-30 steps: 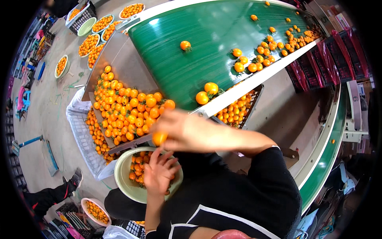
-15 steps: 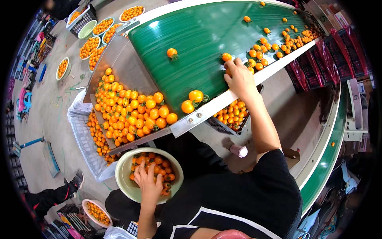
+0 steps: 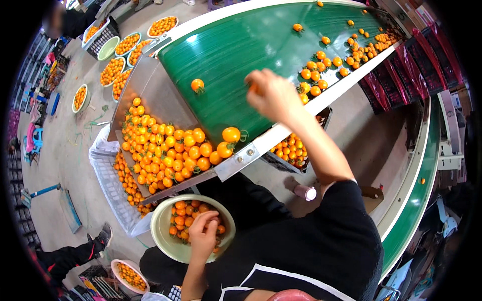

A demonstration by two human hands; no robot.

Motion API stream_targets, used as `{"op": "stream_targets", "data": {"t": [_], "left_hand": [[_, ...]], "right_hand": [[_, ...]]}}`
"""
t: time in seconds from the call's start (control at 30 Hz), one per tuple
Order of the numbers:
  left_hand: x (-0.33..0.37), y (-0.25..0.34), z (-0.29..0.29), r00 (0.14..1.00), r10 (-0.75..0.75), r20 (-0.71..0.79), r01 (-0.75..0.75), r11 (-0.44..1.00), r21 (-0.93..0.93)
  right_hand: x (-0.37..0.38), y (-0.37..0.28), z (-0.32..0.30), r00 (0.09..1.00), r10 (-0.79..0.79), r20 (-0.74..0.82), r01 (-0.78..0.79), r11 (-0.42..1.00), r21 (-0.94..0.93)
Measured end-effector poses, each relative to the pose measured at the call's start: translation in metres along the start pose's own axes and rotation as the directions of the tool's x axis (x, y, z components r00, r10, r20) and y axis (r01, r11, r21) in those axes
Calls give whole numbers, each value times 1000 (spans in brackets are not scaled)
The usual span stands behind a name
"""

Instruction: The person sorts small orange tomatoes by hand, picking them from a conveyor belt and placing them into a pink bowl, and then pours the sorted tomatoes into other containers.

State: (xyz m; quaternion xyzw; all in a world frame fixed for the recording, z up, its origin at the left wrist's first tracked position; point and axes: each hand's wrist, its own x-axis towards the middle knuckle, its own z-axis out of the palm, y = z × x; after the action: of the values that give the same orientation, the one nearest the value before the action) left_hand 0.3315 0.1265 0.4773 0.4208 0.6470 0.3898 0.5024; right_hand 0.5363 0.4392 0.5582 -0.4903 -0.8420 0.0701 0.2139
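Note:
My right hand (image 3: 273, 95), smeared by motion, is raised over the green conveyor belt (image 3: 226, 60) with its fingers closed on an orange cherry tomato (image 3: 254, 89). Several more cherry tomatoes (image 3: 311, 75) ride on the belt beyond it. On my lap rests a pale green bowl (image 3: 168, 246) partly filled with cherry tomatoes (image 3: 185, 214). My left hand (image 3: 203, 231) is inside the bowl's rim, above that fruit, with curled fingers; whatever they hold is hidden. Off the belt's near left end, a heap of cherry tomatoes (image 3: 168, 150) fills a metal chute (image 3: 160, 90).
Beneath the chute stands a white plastic crate (image 3: 108, 175) with tomatoes. A dark crate (image 3: 286, 163) of tomatoes is under the belt's white edge rail (image 3: 346, 83). A pink-capped bottle (image 3: 305, 192) stands on the floor. Tomato-filled basins (image 3: 111, 71) are at far left; another person's foot (image 3: 103, 238) shows lower left.
My right hand has lifted from near the belt's edge and moved left with a cherry tomato. Tomatoes on the belt have shifted left. My left hand has moved right in the bowl, fingers curling.

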Motion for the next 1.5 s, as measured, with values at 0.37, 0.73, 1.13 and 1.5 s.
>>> {"op": "stream_targets", "data": {"t": [0.37,0.73,1.13,1.5], "left_hand": [[0,-28,-11,916,-168,365,401,316,-860],[-27,-32,-35,976,191,-108,-15,547,837],[-19,-18,-17,935,347,-75,-180,644,744],[-9,-18,-12,907,411,-92,-237,679,695]], "right_hand": [[-95,-66,-13,851,-501,155,295,701,649],[-57,55,-45,968,245,-46,-247,968,-38],[-24,51,-49,949,201,242,-260,935,242],[-20,6,-20,821,9,571,19,999,-43]]}}
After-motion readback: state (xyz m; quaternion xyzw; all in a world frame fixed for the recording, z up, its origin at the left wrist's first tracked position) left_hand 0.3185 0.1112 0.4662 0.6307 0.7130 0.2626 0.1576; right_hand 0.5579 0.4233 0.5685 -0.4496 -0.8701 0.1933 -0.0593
